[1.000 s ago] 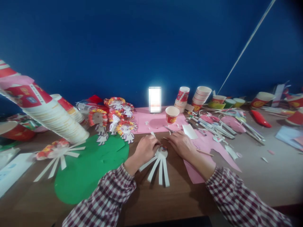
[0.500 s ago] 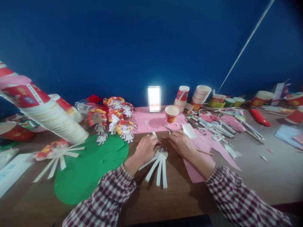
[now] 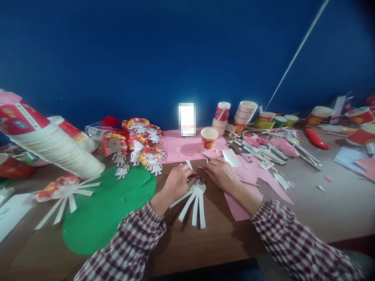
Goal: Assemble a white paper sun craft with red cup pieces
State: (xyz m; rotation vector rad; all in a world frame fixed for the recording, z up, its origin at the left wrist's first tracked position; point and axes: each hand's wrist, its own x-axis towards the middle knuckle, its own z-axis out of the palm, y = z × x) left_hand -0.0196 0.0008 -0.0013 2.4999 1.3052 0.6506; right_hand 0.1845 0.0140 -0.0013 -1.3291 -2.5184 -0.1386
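"Handling that white paper piece w/ a round middle and fanned strips (image 3: 199,189): any tips, pls?"

"Prob. v. light and thin, so it should bend easily. Strips are likely floppy; I'd expect creases or tears at their roots if tugged. Not esp. slippery, I'd guess."

"Best place to take hold?"

"The round middle or its far edge, approx. where the left hand (image 3: 178,182) is. I'd avoid lifting by one strip."

"And the grip?"

"Left hand: thumb and fingers drawn together, apparently pinching the far edge. Right hand (image 3: 221,171): fingers bent, tips down nr. the brown worktop (image 3: 175,249), just beside the piece. Can't tell if they've got anything; knuckles hide it."

"Where's the piece, exactly?"

"Between the hands, right of the flat green paper sheet w/ a rounded edge (image 3: 117,203), left of the cut pink paper sheet (image 3: 238,210). Touching the worktop or just above it, can't tell."

"Looks?"

"Mostly plain white, middle pale & roundish. Several narrow strips splay twd. the near side, a bit uneven. Small red-and-dark patch at the far edge, by the left fingertips; too blurred to ID."
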